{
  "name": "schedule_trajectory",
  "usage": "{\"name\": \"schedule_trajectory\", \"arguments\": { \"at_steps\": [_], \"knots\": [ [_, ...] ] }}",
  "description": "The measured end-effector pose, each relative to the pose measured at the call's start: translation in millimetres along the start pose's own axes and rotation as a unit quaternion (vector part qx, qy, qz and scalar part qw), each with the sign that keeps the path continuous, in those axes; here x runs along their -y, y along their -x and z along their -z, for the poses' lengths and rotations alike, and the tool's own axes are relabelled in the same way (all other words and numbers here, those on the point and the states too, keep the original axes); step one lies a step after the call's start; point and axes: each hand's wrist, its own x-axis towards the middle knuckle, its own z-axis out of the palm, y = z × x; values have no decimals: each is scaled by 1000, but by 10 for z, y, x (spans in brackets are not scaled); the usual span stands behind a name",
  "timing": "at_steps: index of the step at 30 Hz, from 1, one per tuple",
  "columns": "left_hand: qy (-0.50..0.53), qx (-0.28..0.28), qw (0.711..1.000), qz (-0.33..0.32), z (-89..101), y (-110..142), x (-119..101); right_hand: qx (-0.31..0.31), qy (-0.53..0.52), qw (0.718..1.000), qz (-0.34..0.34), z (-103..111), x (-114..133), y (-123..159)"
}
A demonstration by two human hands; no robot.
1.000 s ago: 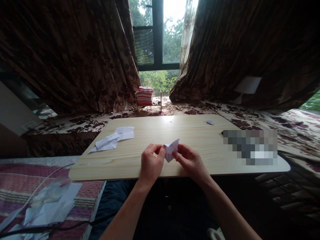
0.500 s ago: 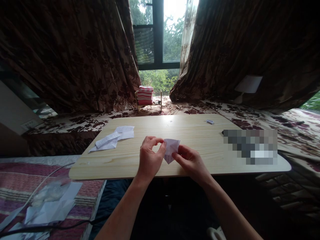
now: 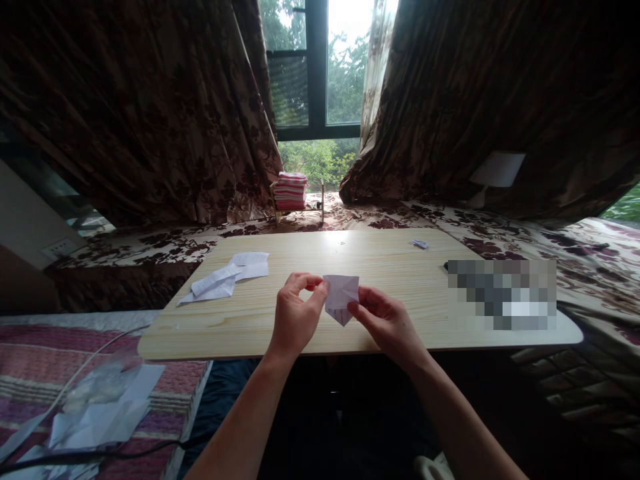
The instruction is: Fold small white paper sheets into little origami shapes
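Observation:
A small folded piece of white paper (image 3: pixel 342 293), flat along its top and pointed at the bottom, is held up over the near part of the table. My left hand (image 3: pixel 299 313) pinches its upper left corner between thumb and forefinger. On the other side, my right hand (image 3: pixel 387 320) grips its right edge, with the thumb in front and the fingers partly behind it. Crease lines and faint print show on the paper.
The pale wooden table (image 3: pixel 300 250) carries printed paper sheets (image 3: pixel 220 280) at left and a small folded paper (image 3: pixel 420 245) at the back right. A blurred-out patch (image 3: pixel 503 293) covers something at right. More papers (image 3: pixel 100 420) lie on the striped bedding (image 3: pixel 25 373).
The folded paper has turned slightly, so its top edge is more level. My left hand has shifted a little left and my right hand a little right, both still gripping it.

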Motion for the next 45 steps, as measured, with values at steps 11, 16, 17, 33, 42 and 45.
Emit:
{"name": "schedule_trajectory", "arguments": {
  "at_steps": [11,16,17,33,42,45],
  "knots": [
    [100,22,991,86,6,14,-43,-20,-19,1000,-3,-5,61,15],
    [107,18,989,96,7,4,-71,-26,-22,999,-12,0,77,17],
    [106,15,990,97,7,2,-71,-29,-25,999,-15,1,84,19],
    [61,64,993,82,-30,126,-37,-66,-45,997,-24,2,142,17],
    [59,83,992,77,-28,140,-66,-79,-25,996,-13,6,147,-20],
    [73,85,990,85,-24,104,-66,-77,-24,997,-8,-16,169,-39]
  ]
}}
